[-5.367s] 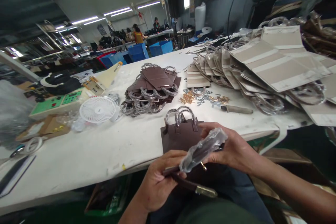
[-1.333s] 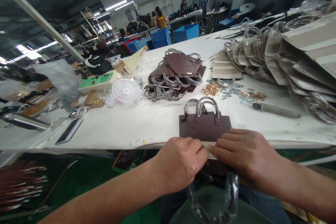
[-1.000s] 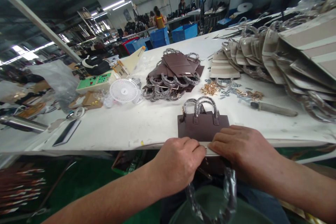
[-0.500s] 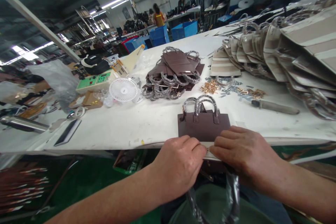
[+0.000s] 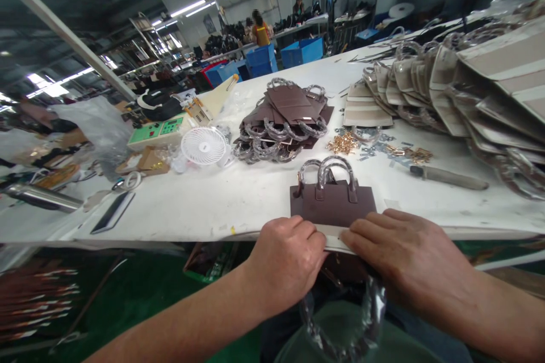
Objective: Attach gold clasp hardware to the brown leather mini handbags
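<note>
We have both hands curled tight over a strip (image 5: pixel 334 236) at the near edge of the table (image 5: pixel 179 198) — the left hand (image 5: pixel 292 255) at 9 o'clock, the right hand (image 5: pixel 400 249) at 3 o'clock; each seems to grip it, but the undersides are hidden, so we can't tell where our thumbs are; a short bare bit of strip shows in the gap, with a tiny speck too small to make out.

To do this well, we think we should press the same on both sides and keep our wrists level, so the strip doesn't twist; pushing too hard with one hand could leave a crease; we should mind the loop (image 5: pixel 375 303) at 6 o'clock too — if it swings, it may tug.

The strip is pale, flat and thin, and looks stiff like card; a dark brown flap (image 5: pixel 347 265) drops below it; the loop is thick and round, in shiny, crinkly clear wrap; the bag (image 5: pixel 336 207) at 12 o'clock, just past our hands, is smooth and dull brown with straight sides and two wrapped arches on top; the gold bits (image 5: pixel 342 143) farther up at 12 are small and bright; the gray bits (image 5: pixel 370 151) at 1 are flat.
</note>
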The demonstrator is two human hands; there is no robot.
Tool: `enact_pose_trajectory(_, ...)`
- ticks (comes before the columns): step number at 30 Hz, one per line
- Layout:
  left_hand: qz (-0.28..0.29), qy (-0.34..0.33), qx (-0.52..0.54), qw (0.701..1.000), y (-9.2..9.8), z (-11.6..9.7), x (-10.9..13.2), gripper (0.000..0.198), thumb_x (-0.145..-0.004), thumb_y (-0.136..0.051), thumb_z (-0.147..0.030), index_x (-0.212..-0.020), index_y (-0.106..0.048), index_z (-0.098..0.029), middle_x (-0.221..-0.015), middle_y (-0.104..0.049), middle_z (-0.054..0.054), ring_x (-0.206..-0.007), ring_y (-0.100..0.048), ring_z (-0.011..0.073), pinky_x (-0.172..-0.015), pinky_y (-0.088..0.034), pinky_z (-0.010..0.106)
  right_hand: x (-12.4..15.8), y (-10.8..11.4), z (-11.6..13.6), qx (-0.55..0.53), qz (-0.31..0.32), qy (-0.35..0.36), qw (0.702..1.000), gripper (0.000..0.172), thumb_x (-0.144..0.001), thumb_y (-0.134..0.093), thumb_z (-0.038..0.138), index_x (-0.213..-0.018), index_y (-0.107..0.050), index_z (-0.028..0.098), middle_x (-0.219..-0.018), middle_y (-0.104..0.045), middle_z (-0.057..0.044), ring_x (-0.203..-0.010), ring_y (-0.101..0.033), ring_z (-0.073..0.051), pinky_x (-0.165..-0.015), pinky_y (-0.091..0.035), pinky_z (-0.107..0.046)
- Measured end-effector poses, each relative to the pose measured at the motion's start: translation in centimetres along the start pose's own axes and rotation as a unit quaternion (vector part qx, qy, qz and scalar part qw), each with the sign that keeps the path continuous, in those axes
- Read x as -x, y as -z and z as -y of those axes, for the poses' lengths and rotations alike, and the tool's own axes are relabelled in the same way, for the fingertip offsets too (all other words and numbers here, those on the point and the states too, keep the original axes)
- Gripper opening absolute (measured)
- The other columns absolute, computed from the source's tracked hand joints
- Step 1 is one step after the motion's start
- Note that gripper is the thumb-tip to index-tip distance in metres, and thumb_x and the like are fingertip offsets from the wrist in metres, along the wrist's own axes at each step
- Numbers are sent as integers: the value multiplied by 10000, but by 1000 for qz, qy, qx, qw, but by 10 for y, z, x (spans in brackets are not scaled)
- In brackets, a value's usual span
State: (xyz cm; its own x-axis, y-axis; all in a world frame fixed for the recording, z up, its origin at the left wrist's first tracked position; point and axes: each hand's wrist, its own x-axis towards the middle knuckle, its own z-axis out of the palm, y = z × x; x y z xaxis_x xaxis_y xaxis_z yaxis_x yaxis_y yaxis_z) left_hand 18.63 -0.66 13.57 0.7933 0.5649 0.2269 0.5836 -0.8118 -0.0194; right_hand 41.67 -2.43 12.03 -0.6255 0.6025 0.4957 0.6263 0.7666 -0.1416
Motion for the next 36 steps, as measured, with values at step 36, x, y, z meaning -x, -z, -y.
enact_pose_trajectory(36,82,159,730,660,12,64,-3,752,-845,-771,-623,-1414,-633,-150,-1365,-685,179,-1225,-677,313,-1003,-535,370,1,23,-51,-468,108,-241,843,202,-943,-735,392,-1030,-813,228,-972,-764,-56,-874,-724,-262,-729,-551,-314)
